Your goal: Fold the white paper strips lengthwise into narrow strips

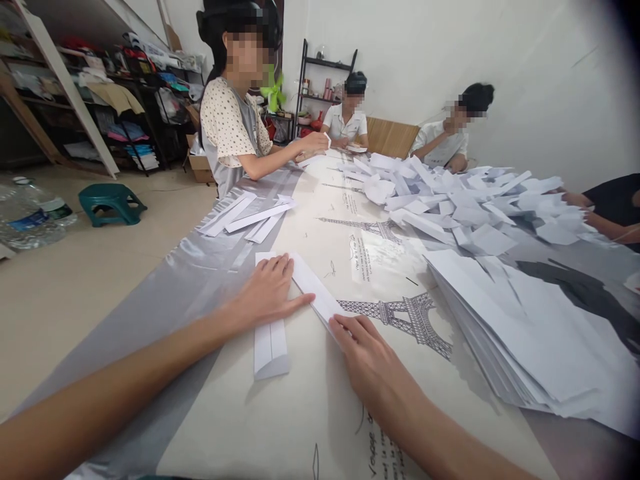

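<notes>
A folded white paper strip [320,288] lies slantwise on the table in front of me. My left hand [270,288] rests flat across its far end, with the thumb stretched out onto the strip. Beneath that hand is a second folded paper strip [271,350], pointing toward me, its near end slightly raised. My right hand [367,343] pinches the near end of the slanted strip, thumb hidden below the fingers. To the right of my right hand lies a thick stack of white paper sheets [520,327].
Several folded strips [250,217] lie ahead on the left. A large heap of folded papers [450,193] covers the far right. One person [235,127] at the left handles paper; others sit farther back. A green stool [111,202] and plastic bottles [33,213] stand on the floor.
</notes>
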Tool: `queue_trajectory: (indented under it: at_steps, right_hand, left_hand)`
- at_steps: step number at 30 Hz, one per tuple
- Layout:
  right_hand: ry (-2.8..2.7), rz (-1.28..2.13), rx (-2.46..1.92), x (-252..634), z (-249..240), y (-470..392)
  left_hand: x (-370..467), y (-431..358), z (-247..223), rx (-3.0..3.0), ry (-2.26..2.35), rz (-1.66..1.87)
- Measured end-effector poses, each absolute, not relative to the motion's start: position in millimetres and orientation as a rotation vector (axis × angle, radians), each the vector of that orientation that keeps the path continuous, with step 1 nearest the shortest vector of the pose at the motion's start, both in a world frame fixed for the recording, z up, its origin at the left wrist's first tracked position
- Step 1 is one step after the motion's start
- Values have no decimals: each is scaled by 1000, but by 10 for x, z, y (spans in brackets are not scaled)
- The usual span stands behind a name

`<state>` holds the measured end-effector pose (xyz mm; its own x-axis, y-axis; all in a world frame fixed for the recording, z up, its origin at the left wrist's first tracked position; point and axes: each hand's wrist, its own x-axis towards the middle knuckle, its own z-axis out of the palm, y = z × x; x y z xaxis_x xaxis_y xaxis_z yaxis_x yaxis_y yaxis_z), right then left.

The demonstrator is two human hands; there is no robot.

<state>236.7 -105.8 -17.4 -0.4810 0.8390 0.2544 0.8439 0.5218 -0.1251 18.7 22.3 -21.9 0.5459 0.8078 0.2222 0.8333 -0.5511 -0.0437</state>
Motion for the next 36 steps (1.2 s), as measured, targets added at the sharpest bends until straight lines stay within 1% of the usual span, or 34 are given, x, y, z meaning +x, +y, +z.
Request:
queue_trajectory:
  at_steps: [3, 9, 13, 21, 29, 36]
  right_hand:
    - [-2493, -76, -1372, 2349, -177, -1046]
    - [-2529, -26, -1412, 2327, -151, -1062]
    - [-2512, 56, -1418, 2345, -154, -1076]
    - [-2272, 296, -1514, 2404, -168, -998]
    - [-2193, 421, -1612, 2367, -77, -994]
    - [-2188, 333, -1532, 2363, -91, -975]
  left_hand:
    - [184, 232, -242, -2630, -1406, -289]
    - [178, 250, -280, -2631, -1396, -329]
    - [178, 246, -263, -2647, -1398, -339]
    - [172, 237, -269, -2644, -1395, -329]
    - [169, 214, -246, -2663, -1393, -362]
    - [173, 199, -235, -2662, -1433, -349]
